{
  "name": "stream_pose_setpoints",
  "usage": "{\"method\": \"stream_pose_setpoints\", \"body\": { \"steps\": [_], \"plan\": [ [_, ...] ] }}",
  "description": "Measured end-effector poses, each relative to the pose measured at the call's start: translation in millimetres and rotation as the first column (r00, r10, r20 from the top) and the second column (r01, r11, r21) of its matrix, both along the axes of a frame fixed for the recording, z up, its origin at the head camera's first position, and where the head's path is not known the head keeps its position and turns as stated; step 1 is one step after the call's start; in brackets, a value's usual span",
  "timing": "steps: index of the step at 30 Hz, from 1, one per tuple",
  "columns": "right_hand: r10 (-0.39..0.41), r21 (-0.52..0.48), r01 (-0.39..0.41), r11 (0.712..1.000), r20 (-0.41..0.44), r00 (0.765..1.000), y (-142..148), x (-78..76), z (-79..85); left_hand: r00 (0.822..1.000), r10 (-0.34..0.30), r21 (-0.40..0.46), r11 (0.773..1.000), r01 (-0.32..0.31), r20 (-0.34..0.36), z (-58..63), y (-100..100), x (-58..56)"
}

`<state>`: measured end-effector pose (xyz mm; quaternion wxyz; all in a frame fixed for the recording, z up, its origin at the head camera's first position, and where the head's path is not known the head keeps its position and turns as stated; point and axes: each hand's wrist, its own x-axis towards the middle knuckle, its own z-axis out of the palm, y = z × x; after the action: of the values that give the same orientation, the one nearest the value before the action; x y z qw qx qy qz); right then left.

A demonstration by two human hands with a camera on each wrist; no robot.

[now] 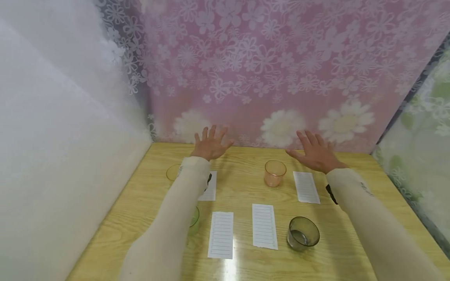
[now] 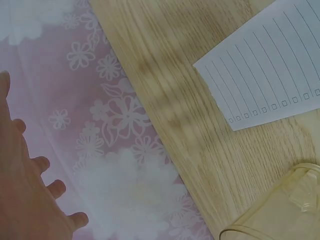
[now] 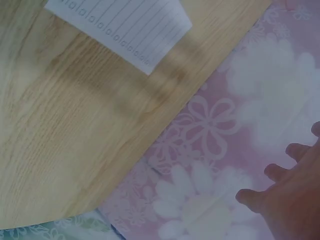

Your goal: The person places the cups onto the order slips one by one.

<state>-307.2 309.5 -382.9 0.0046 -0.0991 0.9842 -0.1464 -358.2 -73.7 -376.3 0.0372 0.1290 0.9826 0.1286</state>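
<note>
My left hand (image 1: 211,147) is held out with spread fingers over the far edge of the table, holding nothing. Below its sleeve lies a lined paper slip (image 1: 211,189), partly covered. A yellow glass cup (image 2: 280,210) stands near it, half hidden by the sleeve in the head view. My right hand (image 1: 316,153) also reaches out, fingers spread and nothing in them. Beneath it is another paper slip (image 1: 306,187), and to its left stands an orange glass cup (image 1: 275,173). Both hands appear raised above the wooden table (image 1: 242,175).
Closer in, two more lined slips, a left one (image 1: 220,235) and a right one (image 1: 265,226), lie side by side. A dark glass cup (image 1: 303,234) stands right of them. A green cup (image 1: 194,220) is mostly behind the left sleeve. A pink floral curtain (image 1: 246,78) hangs behind the table.
</note>
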Motion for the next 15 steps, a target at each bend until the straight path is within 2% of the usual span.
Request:
{"method": "stream_pose_setpoints", "body": {
  "steps": [2,5,9,12,15],
  "plan": [
    [0.006,0.009,-0.006,1.000,-0.001,1.000,4,1.5,-0.9,1.000,-0.003,0.012,1.000,0.003,0.012,0.9,1,-0.7],
    [0.024,0.029,-0.024,0.999,0.002,1.000,10,5.1,-1.3,0.999,-0.013,0.031,0.999,0.011,0.040,-3.4,2,-9.2],
    [0.028,0.029,-0.028,0.999,0.004,1.000,19,6.7,-4.7,0.999,-0.026,0.045,0.999,0.024,0.041,-1.9,8,-9.7],
    [0.023,0.024,-0.023,0.999,0.007,1.000,26,6.5,-8.4,0.999,-0.032,0.056,0.998,0.030,0.027,4.8,15,-1.4],
    [0.023,0.020,-0.024,1.000,0.015,1.000,31,7.1,-10.6,0.998,-0.038,0.052,0.998,0.036,0.040,1.9,21,-5.9]
  ]
}}
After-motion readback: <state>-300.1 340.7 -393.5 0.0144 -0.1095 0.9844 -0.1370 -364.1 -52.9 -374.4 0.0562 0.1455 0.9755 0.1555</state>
